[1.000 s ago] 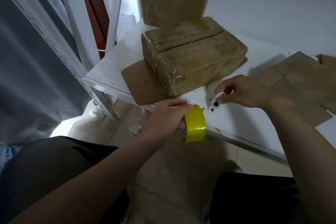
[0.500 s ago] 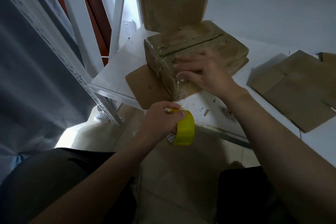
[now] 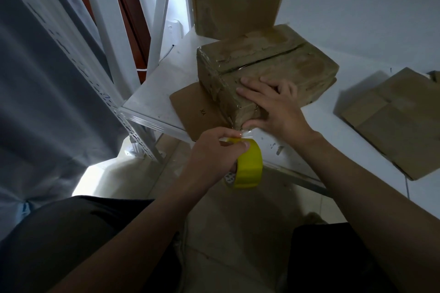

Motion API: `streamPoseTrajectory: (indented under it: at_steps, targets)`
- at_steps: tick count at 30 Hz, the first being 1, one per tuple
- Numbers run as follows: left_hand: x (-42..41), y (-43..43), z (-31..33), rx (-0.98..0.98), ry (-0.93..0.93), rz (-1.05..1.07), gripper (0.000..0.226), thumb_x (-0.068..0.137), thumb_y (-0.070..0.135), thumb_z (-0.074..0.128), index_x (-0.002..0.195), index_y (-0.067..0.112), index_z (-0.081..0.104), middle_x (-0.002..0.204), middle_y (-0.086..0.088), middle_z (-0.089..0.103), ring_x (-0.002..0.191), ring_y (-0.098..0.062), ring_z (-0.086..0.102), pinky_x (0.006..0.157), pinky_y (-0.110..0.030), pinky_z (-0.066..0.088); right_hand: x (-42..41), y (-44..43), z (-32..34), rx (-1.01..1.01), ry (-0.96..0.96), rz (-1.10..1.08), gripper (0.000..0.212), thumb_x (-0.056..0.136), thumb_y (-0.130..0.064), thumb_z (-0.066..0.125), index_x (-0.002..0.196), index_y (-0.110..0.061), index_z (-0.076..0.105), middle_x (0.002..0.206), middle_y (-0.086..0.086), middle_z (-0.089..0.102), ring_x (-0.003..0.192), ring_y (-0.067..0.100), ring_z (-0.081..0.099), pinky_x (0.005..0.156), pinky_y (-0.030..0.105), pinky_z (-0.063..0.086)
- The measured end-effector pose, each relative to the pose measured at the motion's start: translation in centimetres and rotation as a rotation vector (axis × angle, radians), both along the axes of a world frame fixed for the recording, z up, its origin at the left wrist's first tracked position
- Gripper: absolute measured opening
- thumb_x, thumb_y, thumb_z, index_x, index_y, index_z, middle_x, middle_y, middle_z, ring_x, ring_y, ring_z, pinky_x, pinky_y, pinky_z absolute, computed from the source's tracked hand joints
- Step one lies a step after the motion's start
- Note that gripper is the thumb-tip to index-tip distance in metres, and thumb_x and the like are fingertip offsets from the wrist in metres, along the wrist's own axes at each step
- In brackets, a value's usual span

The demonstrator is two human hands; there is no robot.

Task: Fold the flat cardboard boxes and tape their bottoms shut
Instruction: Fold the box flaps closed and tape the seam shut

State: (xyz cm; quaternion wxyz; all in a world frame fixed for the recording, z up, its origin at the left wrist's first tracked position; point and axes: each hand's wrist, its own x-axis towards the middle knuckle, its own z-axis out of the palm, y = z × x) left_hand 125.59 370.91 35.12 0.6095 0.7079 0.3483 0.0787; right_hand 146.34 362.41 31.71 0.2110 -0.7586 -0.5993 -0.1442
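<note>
Taping step: box [image 3: 266, 71] sat near bench [image 3: 152, 93] corner, right hand [image 3: 273, 104] splayed flat on it, gripping nothing, pinning tape [image 3: 246, 131]; left hand's [image 3: 214, 152] grip wrapped roll [image 3: 250, 164]; next probably needed taut pull-out, then cut.

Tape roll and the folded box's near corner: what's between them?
Head view: a short strip of clear tape stretches from the tape roll to the near corner of the folded box.

The tape roll [image 3: 250, 166] is bright yellow. The taped box [image 3: 273, 64], the flat cardboard [image 3: 400, 121] and the sheet [image 3: 190, 107] under the box are dull brown, the sheet bearing a small dark mark. The surface [image 3: 357, 147] is white, flecked with dark specks. The curtain [image 3: 47, 78] is grey-blue.
</note>
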Motion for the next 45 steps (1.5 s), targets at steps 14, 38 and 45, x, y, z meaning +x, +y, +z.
streamPoseTrajectory:
  at_steps: [14,38,45]
  targets:
    - [-0.8,1.0,-0.2,0.016,-0.021,0.033,0.025,0.067,0.047,0.073,0.090,0.036,0.072,0.098,0.002,0.072,0.090,-0.022,0.072,0.084,-0.052,0.060,-3.9,2.8,-0.8,0.223,-0.048,-0.253,0.055,0.079,-0.056,0.072,0.129,-0.033,0.067,0.134,-0.007,0.060,0.110,0.029,0.050,0.102,0.046,0.030]
    - [-0.2,1.3,0.4,0.031,-0.077,-0.014,0.023,0.070,0.047,0.072,0.093,0.041,0.073,0.099,0.010,0.070,0.095,-0.016,0.071,0.082,-0.052,0.061,0.0,-1.7,4.1,0.242,0.799,0.047,0.016,0.082,-0.015,0.082,0.097,-0.011,0.080,0.105,0.002,0.076,0.115,0.015,0.064,0.104,0.044,0.048]
    - [0.9,-0.5,1.7,0.076,-0.182,-0.083,0.030,0.073,0.045,0.072,0.102,0.037,0.067,0.095,0.004,0.073,0.090,-0.014,0.072,0.080,-0.050,0.062,-3.4,-5.0,6.3,0.057,0.842,0.073,0.028,0.083,-0.040,0.080,0.110,-0.034,0.076,0.099,-0.011,0.074,0.095,0.014,0.067,0.082,0.030,0.054]
